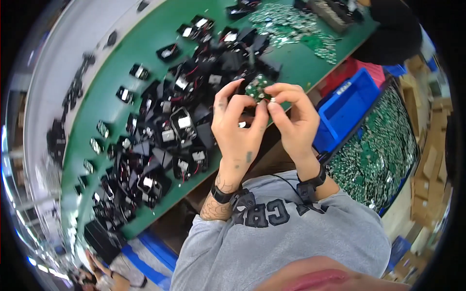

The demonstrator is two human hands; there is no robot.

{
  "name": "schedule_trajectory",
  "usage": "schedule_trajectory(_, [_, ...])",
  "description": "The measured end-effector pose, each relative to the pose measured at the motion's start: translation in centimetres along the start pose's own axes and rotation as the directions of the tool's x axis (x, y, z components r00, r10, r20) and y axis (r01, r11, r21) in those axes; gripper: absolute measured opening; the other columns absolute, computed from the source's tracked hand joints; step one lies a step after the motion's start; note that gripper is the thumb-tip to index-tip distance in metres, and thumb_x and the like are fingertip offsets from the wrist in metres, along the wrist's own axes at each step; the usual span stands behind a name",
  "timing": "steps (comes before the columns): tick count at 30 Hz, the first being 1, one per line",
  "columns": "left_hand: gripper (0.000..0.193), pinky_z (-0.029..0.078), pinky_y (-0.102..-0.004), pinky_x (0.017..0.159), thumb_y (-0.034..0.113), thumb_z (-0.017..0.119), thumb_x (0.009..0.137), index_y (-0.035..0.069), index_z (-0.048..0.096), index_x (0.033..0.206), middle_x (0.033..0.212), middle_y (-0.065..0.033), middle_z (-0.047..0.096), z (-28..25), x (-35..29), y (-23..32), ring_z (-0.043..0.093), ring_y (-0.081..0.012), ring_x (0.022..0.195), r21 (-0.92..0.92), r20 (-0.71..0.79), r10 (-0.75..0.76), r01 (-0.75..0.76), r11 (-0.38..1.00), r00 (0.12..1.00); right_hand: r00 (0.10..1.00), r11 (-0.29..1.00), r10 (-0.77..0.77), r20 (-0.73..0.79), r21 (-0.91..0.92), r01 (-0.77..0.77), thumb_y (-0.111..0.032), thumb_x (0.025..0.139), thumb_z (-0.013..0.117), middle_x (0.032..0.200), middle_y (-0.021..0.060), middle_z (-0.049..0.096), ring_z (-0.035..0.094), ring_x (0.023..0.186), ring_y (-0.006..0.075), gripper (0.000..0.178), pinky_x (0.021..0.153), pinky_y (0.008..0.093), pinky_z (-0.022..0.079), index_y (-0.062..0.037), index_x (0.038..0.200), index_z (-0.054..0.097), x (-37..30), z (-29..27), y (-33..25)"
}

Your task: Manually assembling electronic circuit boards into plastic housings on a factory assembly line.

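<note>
A small green circuit board (258, 87) is held up between my two hands, above the near edge of the green table (104, 157). My left hand (238, 119) grips its left and lower side with thumb and fingers. From the right, my right hand (296, 114) pinches at the board's lower right edge, where a bit of red wire seems to show. Just beyond my hands spreads a heap of black plastic housings (184, 121) with wires and silvery parts in them.
Many loose green boards (284, 24) cover the table's far right. A blue bin (349, 99) stands at my right, beside a large container of circuit boards (374, 150). Cardboard (432, 167) lies farther right. Another person's arm (104, 269) shows at the lower left.
</note>
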State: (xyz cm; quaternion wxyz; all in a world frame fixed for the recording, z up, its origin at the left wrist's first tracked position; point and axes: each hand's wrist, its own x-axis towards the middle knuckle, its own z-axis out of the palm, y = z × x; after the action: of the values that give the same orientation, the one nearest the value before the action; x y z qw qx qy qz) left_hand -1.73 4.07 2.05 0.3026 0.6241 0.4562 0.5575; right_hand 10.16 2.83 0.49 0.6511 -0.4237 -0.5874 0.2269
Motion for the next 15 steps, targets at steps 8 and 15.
schedule_trajectory(8, [0.013,0.052,-0.0248,0.054,0.003,0.071,0.072,0.003,0.060,0.077,0.117,-0.0159,0.054,-2.0,-2.5,-1.6,0.064,-0.0176,0.072,0.201,-0.070,0.049,-0.034,0.979,0.996,0.977,0.966,0.212,0.033,0.147,-0.215,0.010,0.076,0.061,0.091,0.0099,0.061,0.057,0.093,0.0185,0.018,0.083,0.0296,0.043,0.0033,0.092,0.062,-2.3,1.3,1.0])
schedule_trajectory(15, [0.015,0.055,-0.0288,0.064,-0.001,0.072,0.070,0.001,0.060,0.079,0.117,-0.0185,0.054,-1.8,-2.8,-1.4,0.061,-0.0256,0.092,0.368,-0.030,0.148,-0.127,0.921,0.988,0.957,0.948,0.281,0.077,0.132,-0.289,0.008,0.075,0.063,0.096,0.0101,0.061,0.053,0.104,0.0212,0.012,0.091,0.0322,0.038,0.0037,0.087,0.063,-2.3,0.6,0.8])
